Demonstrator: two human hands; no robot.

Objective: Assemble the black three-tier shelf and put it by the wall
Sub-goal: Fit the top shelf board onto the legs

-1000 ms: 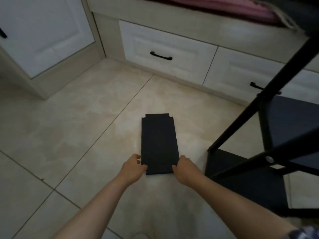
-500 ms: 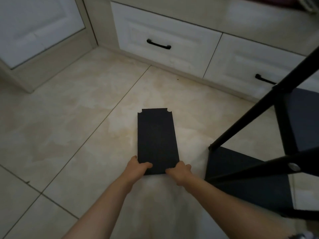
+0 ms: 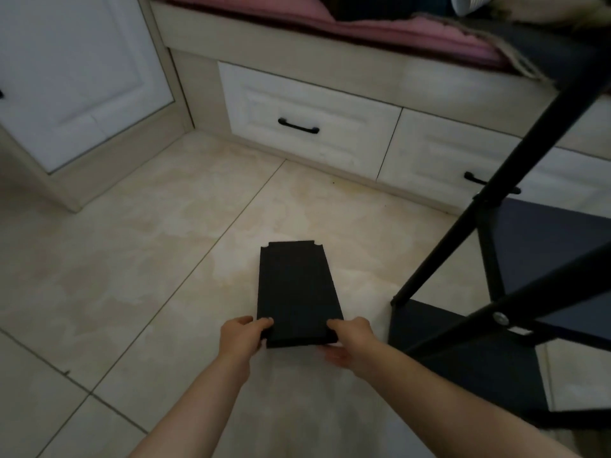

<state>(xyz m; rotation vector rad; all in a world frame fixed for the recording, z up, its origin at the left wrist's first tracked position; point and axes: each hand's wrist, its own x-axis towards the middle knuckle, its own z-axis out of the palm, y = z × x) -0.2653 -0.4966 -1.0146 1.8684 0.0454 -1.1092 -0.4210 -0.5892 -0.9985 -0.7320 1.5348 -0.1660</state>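
1. Black rectangular shelf board (image 3: pixel 297 292), flat with notched corners, lies lengthwise on the beige tiled floor (image 3: pixel 132 276) near its middle. The near short edge sits between the two hands and the notched far edge points toward the drawers.
2. The left hand (image 3: pixel 243 335) grips the near left corner of the board, thumb on top and fingers curled round the edge.
3. The right hand (image 3: pixel 350 338) grips the near right corner the same way, with its fingers (image 3: pixel 334 357) showing beneath the board. The near edge looks raised slightly off the floor.
4. Just right of the board stands the black metal shelf frame (image 3: pixel 463 223), its slanted poles crossing the right side of the view. A dark lower panel (image 3: pixel 463 361) sits in it near the floor and a second dark panel (image 3: pixel 545 252) higher up. The frame is apart from the board.
5. Along the far edge of the floor runs a white drawer unit (image 3: pixel 310 104) with black bar handles (image 3: pixel 298 126).
6. A pink cushion (image 3: pixel 413 38) lies on top of that unit.
7. At the far left corner stands a white panelled cabinet door (image 3: pixel 72 77).
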